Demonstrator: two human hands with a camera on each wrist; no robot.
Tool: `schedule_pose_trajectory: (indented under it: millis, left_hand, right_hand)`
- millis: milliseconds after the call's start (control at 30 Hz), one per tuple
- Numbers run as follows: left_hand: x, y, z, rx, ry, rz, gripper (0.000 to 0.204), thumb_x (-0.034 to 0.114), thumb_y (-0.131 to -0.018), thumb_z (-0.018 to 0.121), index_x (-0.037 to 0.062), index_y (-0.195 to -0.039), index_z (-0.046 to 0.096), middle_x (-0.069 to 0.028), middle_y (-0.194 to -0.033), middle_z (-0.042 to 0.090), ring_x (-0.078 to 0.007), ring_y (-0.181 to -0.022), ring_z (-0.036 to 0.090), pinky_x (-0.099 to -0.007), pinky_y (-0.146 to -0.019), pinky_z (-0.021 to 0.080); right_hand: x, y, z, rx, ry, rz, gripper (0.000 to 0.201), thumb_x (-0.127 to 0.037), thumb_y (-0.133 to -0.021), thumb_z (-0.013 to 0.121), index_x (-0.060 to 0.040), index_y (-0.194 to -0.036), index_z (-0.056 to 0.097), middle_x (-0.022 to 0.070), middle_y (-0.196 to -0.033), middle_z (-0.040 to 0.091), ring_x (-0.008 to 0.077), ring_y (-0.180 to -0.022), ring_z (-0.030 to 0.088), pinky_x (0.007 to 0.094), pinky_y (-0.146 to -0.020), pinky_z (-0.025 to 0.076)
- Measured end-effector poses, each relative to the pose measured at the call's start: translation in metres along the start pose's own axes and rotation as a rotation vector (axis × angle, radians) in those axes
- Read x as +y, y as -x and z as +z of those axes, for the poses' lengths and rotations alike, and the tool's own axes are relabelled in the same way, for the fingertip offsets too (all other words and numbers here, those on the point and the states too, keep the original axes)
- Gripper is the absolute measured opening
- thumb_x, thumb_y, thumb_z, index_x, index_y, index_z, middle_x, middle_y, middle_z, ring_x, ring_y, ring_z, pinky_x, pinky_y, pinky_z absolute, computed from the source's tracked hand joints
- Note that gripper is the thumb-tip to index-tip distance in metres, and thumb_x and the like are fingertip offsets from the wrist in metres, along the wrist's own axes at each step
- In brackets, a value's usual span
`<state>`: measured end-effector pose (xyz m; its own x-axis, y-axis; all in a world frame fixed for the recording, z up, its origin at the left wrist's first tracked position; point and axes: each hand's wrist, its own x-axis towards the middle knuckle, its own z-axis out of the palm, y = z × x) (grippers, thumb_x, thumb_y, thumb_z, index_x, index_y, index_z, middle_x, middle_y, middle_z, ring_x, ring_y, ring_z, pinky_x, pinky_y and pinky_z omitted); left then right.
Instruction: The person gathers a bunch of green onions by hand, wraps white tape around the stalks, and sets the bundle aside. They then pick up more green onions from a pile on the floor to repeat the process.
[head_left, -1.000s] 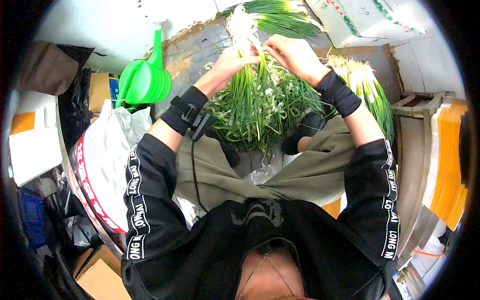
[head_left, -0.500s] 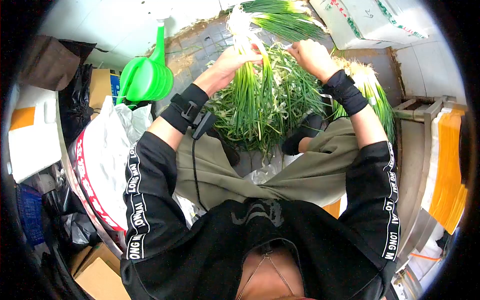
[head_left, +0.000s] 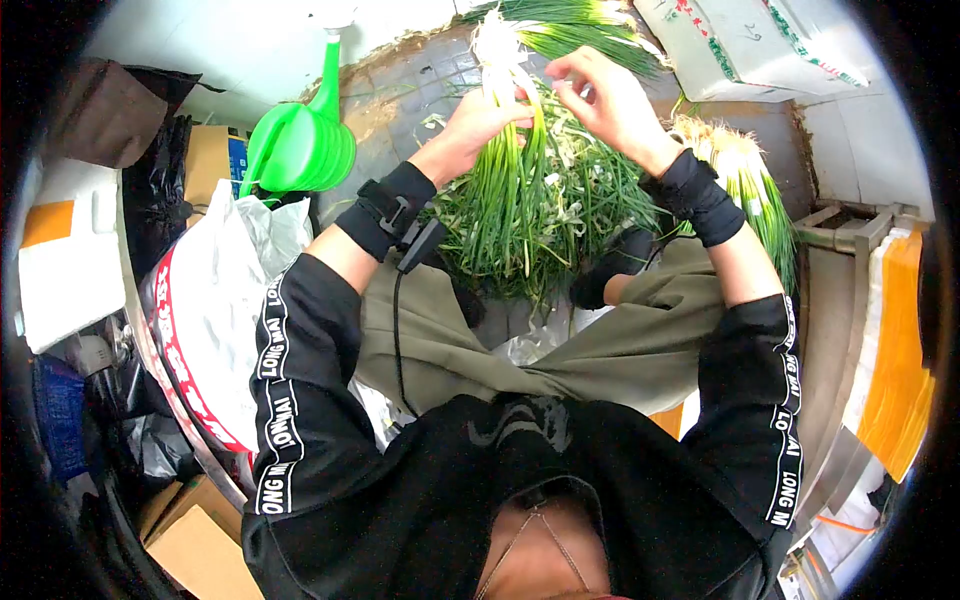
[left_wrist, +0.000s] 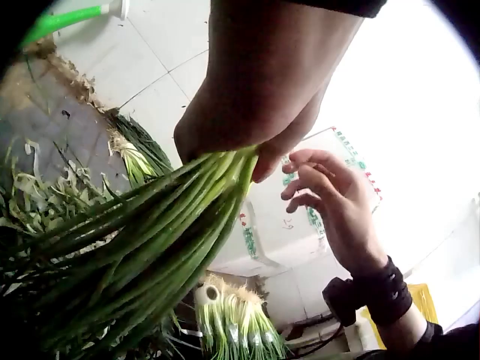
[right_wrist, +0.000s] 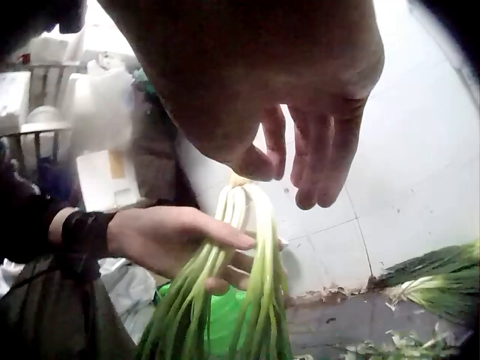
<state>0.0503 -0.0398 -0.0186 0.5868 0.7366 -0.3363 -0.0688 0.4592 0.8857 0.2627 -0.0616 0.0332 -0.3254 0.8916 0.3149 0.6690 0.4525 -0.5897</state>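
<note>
My left hand (head_left: 475, 125) grips a bunch of green onions (head_left: 500, 160) just below the white ends, with the thumb across the stalks. The roots point away from me and the green leaves hang down over a heap of loose leaves and peelings (head_left: 600, 190). In the left wrist view the stalks (left_wrist: 172, 232) fan out below the fist. To the right of the bunch, my right hand (head_left: 615, 105) is raised with loosely bent fingers. In the right wrist view, nothing shows between its fingers (right_wrist: 322, 157), which hang above the white ends (right_wrist: 262, 210).
Another bundle of green onions (head_left: 735, 165) lies on the right, and more onions (head_left: 585, 35) lie by the wall. A white box (head_left: 745, 50) stands at the back right. On the left are a green watering can (head_left: 300, 150) and a white bag (head_left: 215, 300).
One second ago the right hand's fingers were at the bunch beside the left hand. It then moved right, away from the stalks, and now stands higher with looser fingers. The left hand keeps its grip.
</note>
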Motion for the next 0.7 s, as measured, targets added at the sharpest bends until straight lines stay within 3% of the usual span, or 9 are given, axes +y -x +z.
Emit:
schedule_pose_trajectory:
  millis: [133, 200, 333, 400, 567, 700]
  left_hand:
    - [-0.002, 0.000, 0.013, 0.033, -0.085, 0.060, 0.039, 0.017, -0.087, 0.069, 0.0026, -0.122, 0.059, -0.0062, -0.105, 0.067, -0.0153, -0.092, 0.065, -0.0313, -0.071, 0.056]
    - [-0.003, 0.000, 0.019, 0.015, -0.117, 0.063, 0.037, 0.016, -0.087, 0.068, 0.0024, -0.121, 0.060, -0.0067, -0.103, 0.067, -0.0158, -0.092, 0.066, -0.0317, -0.070, 0.057]
    - [-0.008, -0.002, 0.027, 0.136, -0.238, 0.066, 0.029, 0.011, -0.087, 0.067, -0.0010, -0.113, 0.062, -0.0076, -0.099, 0.067, -0.0163, -0.084, 0.067, -0.0307, -0.063, 0.058]
    - [-0.010, -0.003, 0.030, 0.173, -0.219, 0.082, 0.027, 0.006, -0.082, 0.066, -0.0036, -0.107, 0.061, -0.0086, -0.090, 0.066, -0.0161, -0.075, 0.066, -0.0312, -0.056, 0.059]
    - [-0.013, -0.001, 0.030, 0.154, -0.184, 0.013, 0.027, 0.004, -0.082, 0.065, -0.0034, -0.108, 0.061, -0.0099, -0.092, 0.066, -0.0165, -0.077, 0.067, -0.0328, -0.058, 0.060]
    - [-0.013, 0.000, 0.029, 0.089, -0.185, 0.018, 0.027, 0.011, -0.088, 0.066, -0.0010, -0.112, 0.062, -0.0101, -0.101, 0.067, -0.0193, -0.090, 0.069, -0.0314, -0.062, 0.060]
  right_hand:
    - [-0.007, 0.001, 0.014, 0.060, 0.162, -0.098, 0.023, -0.026, -0.088, 0.065, -0.0066, -0.101, 0.060, 0.0097, -0.087, 0.062, 0.0288, -0.079, 0.065, 0.0369, -0.068, 0.053]
    - [-0.008, 0.001, 0.010, 0.048, 0.258, -0.130, 0.021, -0.025, -0.089, 0.063, -0.0062, -0.099, 0.059, 0.0099, -0.086, 0.062, 0.0291, -0.080, 0.065, 0.0376, -0.068, 0.053]
    - [-0.015, 0.000, 0.011, -0.018, 0.470, -0.239, 0.017, -0.021, -0.090, 0.060, -0.0057, -0.093, 0.056, 0.0117, -0.086, 0.062, 0.0303, -0.081, 0.065, 0.0394, -0.066, 0.053]
    - [-0.018, -0.001, 0.010, -0.035, 0.475, -0.220, 0.016, -0.021, -0.089, 0.061, -0.0055, -0.093, 0.057, 0.0124, -0.085, 0.061, 0.0314, -0.080, 0.065, 0.0397, -0.066, 0.053]
    - [-0.010, -0.002, 0.012, -0.031, 0.334, -0.169, 0.016, -0.020, -0.089, 0.060, -0.0048, -0.090, 0.057, 0.0131, -0.082, 0.060, 0.0340, -0.075, 0.064, 0.0410, -0.064, 0.052]
    - [-0.007, -0.005, 0.011, 0.007, 0.259, -0.202, 0.016, -0.021, -0.089, 0.061, -0.0058, -0.090, 0.056, 0.0126, -0.080, 0.060, 0.0346, -0.072, 0.064, 0.0422, -0.063, 0.051]
